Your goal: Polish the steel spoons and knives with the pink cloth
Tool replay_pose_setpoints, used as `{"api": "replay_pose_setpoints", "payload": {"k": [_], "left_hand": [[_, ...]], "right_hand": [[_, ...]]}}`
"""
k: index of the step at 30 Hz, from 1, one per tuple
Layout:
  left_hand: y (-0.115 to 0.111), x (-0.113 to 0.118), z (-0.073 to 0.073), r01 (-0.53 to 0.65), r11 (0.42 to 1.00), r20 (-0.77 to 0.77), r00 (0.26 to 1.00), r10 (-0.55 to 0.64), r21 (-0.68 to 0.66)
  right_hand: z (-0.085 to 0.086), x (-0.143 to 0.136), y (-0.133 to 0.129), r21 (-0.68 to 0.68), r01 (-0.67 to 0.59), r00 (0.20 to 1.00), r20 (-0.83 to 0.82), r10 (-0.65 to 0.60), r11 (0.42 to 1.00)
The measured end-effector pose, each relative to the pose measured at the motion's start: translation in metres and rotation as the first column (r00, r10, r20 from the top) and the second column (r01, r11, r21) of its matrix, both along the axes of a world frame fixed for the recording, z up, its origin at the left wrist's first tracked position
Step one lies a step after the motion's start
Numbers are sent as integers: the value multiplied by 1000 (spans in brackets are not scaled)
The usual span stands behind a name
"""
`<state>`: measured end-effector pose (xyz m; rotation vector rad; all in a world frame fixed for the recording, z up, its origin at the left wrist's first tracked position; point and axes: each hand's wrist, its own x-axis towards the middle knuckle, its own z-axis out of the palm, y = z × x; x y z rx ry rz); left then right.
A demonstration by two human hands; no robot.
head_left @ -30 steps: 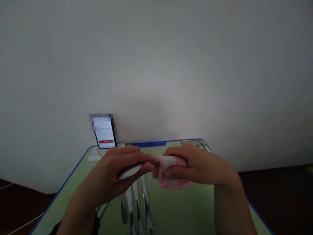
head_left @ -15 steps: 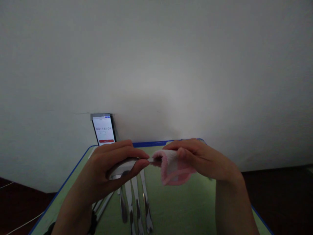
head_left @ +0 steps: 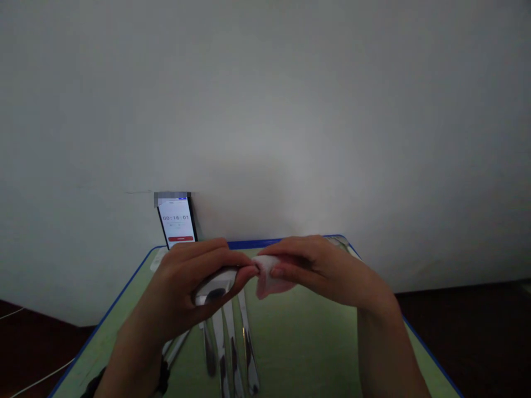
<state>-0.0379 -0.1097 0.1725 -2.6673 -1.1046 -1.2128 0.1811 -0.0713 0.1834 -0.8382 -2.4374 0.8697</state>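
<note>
My left hand (head_left: 186,293) pinches a shiny metal piece of cutlery (head_left: 215,287) between thumb and fingers, its broad end lying inside the curve of the palm. Whether this is a knife or a spoon I cannot tell. Around its other end, my right hand (head_left: 319,271) grips a small pink-and-white cloth (head_left: 269,276) folded over the metal. Both hands are close together above the table, fingertips almost meeting. Below them several table knives (head_left: 249,354) lie side by side, their upper ends partly covered by my left hand.
A phone (head_left: 176,221) showing a timer leans against the pale wall (head_left: 265,121) at the back left. The green table (head_left: 307,348) has a blue edge. More metal utensils (head_left: 178,348) lie by my left wrist, partly hidden. A white object (head_left: 157,258) sits near the phone.
My right hand has slid left with the cloth, up to my left fingertips. Less cloth hangs down, and the bare metal between the hands is now covered. The left hand has shifted slightly right.
</note>
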Motion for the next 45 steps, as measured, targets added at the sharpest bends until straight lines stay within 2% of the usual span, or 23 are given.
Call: {"api": "replay_pose_setpoints", "payload": {"k": [3,8,14,17,21,26,32,36,39,45], "left_hand": [[-1,0,0,36,999,3,999,-36,-16],[-3,-1,1,33,999,0,999,-33,6],[-3,-1,-1,-72,997,32,997,70,39],[-4,-1,-4,-119,990,78,990,114,70],[-6,-2,-6,-181,979,180,970,162,94],[-8,0,-6,-270,952,265,938,225,147],[-8,-1,-8,-297,943,269,930,251,147],[-7,-2,-7,-227,963,227,955,191,143],[-6,-3,-6,-217,960,207,962,178,180],[-6,-4,-9,-215,956,263,952,159,200]], "right_hand": [[2,1,-1,-56,-19,1000,23,20,998],[3,3,-1,-20,2,1000,28,-1,1000],[0,3,-1,203,182,983,-62,-172,962],[-4,1,-1,303,199,976,-143,-162,932],[-7,-2,-1,453,265,951,-268,-154,851],[-7,-2,-5,506,292,942,-297,-153,812],[-10,2,-1,458,388,897,-388,-213,800],[-10,4,4,390,364,901,-377,-214,846],[-8,5,5,337,349,900,-380,-212,874],[-13,10,8,94,405,850,-406,-337,909]]}}
